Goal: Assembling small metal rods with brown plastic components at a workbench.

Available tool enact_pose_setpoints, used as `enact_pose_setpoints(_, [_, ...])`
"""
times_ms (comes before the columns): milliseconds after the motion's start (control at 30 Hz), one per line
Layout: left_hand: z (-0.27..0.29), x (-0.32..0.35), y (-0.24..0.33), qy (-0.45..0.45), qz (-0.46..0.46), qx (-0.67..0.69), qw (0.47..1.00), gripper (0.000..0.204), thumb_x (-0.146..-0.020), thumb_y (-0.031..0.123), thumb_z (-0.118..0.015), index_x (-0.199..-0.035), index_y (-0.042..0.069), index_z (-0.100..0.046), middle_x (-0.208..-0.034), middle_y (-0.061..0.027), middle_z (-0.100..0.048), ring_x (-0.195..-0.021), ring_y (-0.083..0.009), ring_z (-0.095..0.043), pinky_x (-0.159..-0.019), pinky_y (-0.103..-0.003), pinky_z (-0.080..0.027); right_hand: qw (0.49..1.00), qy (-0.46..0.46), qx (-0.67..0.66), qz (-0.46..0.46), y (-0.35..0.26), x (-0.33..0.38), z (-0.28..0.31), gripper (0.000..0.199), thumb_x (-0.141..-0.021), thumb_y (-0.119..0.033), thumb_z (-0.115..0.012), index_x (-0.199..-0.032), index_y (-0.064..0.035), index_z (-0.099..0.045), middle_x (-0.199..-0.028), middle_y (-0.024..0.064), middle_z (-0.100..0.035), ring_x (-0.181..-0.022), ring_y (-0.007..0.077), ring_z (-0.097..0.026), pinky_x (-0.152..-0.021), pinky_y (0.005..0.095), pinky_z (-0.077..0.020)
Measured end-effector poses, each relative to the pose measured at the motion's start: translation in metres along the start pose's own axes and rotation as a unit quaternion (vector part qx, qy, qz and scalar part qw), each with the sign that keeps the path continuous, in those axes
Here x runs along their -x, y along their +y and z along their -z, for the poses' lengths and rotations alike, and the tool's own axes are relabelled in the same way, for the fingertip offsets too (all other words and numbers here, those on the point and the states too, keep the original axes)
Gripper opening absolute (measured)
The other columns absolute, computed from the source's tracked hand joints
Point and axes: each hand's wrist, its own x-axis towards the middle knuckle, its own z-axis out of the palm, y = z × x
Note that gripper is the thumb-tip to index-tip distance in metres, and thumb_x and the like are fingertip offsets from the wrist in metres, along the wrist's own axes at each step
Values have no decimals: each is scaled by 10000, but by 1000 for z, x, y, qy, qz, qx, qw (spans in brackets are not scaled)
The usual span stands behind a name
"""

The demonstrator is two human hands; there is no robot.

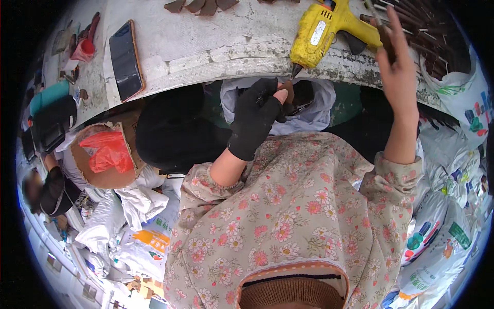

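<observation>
My left hand point(256, 118), in a black fingerless glove, is closed in front of the table edge. Its thumb and fingertips pinch a small flat brown piece point(288, 93), just below the nozzle of a yellow hot glue gun point(319, 32). The gun lies at the table's rim with its nozzle toward me; whether the nozzle touches the piece I cannot tell. My bare right hand point(399, 77) is raised beside the gun's handle end, fingers mostly stretched upward. Between its thumb and fingers sits a slim tool point(386, 40) with a brown lower part and paler upper part.
Many thin brown sticks point(429, 31) lie at the far right. Brown shards point(208, 7) and a phone point(126, 61) rest on the white table point(175, 38). Below hangs a white bag point(321, 116). A cardboard box point(82, 167) holds a red bag; another person point(57, 193) is at the left.
</observation>
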Motion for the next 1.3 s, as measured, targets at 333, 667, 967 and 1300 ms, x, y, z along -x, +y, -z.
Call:
enact_pose_setpoints(333, [-13, -3, 5, 10, -5, 34, 999, 214, -864, 95, -561, -1034, -36, -564, -810, -94, -633, -580, -104, -565, -492, -219, -441, 970, -36, 227, -80, -7, 0, -9, 618, -704, -223, -739, -1266, -171, -490, -1268, 76, -508, -629, 173, -535, -618, 263, -466])
enact_pose_setpoints(667, [-6, 4, 1, 51, -15, -33, 998, 215, -874, 164, -561, -1019, 7, -582, -699, -14, -576, -522, -55, -482, -470, -193, -373, 975, -49, 204, -75, -1, 6, -8, 590, -751, -130, -696, -1294, -178, -472, -1185, 65, -550, -813, 203, -555, -735, 278, -459])
enact_pose_setpoints(967, [-5, 4, 14, 31, 139, 393, 909, 236, -926, 270, -506, -871, 45, -550, -720, -8, -506, -648, -110, -513, -606, -224, -443, 939, -270, -182, -113, -79, 70, 1, 432, -810, -5, -591, -1233, -57, -521, -866, 116, -609, -709, 200, -568, -680, 273, -458])
enact_pose_setpoints(1300, [-2, 2, 11, -81, 86, 364, 924, 293, -931, 324, -491, -739, 103, -492, -624, 12, -481, -517, -106, -455, -458, -233, -377, 945, -274, -167, -65, -80, 69, 5, 354, -783, -8, -610, -1133, -60, -609, -750, 89, -584, -620, 185, -531, -575, 277, -425])
